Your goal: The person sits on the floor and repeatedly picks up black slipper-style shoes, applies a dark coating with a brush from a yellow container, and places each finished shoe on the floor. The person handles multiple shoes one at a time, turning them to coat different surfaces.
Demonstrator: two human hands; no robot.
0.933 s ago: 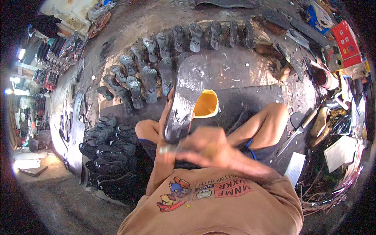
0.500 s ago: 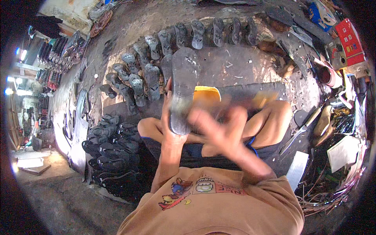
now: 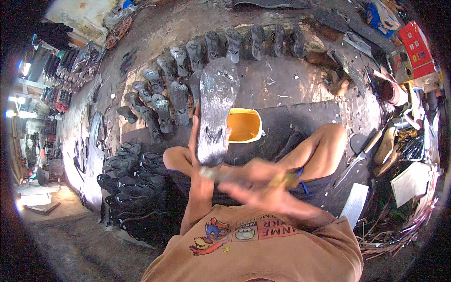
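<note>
My left hand grips a black sandal sole and holds it up lengthwise. Its fingers run along the sole's left edge, and a fingertip shows at the right edge. The sole's upper face looks wet and shiny, with dark marks near both ends. Below its near end, my right hand is closed round a brush, smeared by motion; the brush's pale tip points left, and a yellowish handle end sticks out on the other side. Just right of the sole stands a yellow tub with amber liquid inside.
Several shiny black soles lie in curved rows beyond my legs. Black sandals are piled at my left. To the right are a knife, a white ridged sheet, a pinkish can and a red box.
My right hand has swept down and left, from beside the sole to below its near end. The sole has shifted slightly left and looks shinier; the tub is now less covered.
</note>
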